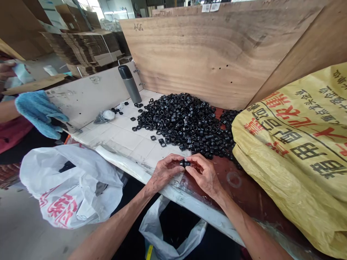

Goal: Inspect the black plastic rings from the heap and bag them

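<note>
A small black ring-shaped plastic fitting (184,163) is pinched between my two hands above the table's front edge. My left hand (168,169) grips its left end with thumb and fingertips closed. From the other side, my right hand (202,172) pinches the right end the same way. Whether the fitting is one piece or two pressed together I cannot tell. Just beyond my fingers spreads a large heap of black ring-shaped plastic parts (184,122), with a few loose ones at its left edge.
A grey flask (130,85) and a small clear bag (105,116) stand left of the heap. Wooden boards (206,54) wall the back. A yellow sack (292,151) covers the right side. White bags (70,184) hang at the front. Another person's arm (8,112) shows at far left.
</note>
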Available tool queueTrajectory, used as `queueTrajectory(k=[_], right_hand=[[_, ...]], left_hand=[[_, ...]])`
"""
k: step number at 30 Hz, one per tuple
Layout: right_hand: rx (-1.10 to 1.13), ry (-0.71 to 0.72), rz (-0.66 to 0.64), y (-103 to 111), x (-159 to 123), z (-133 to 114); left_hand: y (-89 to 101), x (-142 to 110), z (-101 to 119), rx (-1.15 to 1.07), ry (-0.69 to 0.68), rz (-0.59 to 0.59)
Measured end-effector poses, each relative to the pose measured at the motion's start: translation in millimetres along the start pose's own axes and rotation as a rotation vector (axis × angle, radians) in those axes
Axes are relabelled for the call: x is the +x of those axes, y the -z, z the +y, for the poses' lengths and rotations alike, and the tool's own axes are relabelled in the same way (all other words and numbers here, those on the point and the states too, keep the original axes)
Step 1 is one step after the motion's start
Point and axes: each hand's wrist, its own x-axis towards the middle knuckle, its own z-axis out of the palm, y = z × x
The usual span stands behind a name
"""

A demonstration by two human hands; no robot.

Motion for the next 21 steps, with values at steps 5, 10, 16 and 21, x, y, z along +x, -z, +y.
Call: queueTrajectory(k=[5, 10, 16, 21], right_hand=[[0.067, -0.055, -0.008, 1.2, -1.1, -0.6], [0.204, -0.183, 0.067, 1.3, 1.0, -1.5], [0.26, -0.239, 0.087, 2.9, 3.8, -3.7], [0.282, -0.194, 0.13, 0.2, 4.4, -4.6]], left_hand=[[-2.3, -0.8, 4.3, -0.033, 0.026, 0.009], [-3.3, -1.2, 5.6, -0.072, 0.054, 0.018], [-3.9, -0.3, 5.7, -0.083, 0.037, 0.02], [-3.4, 0.2, 5.0, -0.06, 0.036, 0.025]])
